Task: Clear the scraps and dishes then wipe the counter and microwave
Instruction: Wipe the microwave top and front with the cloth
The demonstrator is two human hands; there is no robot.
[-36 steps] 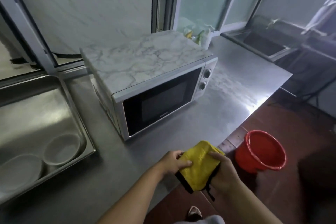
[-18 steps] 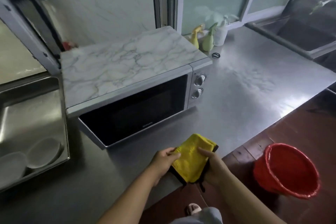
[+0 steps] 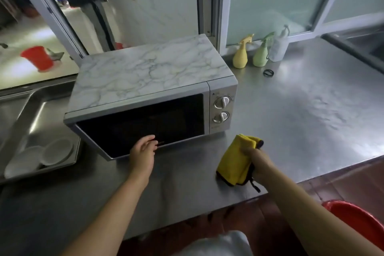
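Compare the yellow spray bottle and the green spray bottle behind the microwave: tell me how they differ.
The yellow spray bottle is pale yellow; the green spray bottle is light green. The yellow one stands nearer the microwave, the green one between it and a whitish bottle. The yellow one's trigger head sits lower in the picture than the green one's. Both are pear-shaped, upright and stand on the steel counter by the window.
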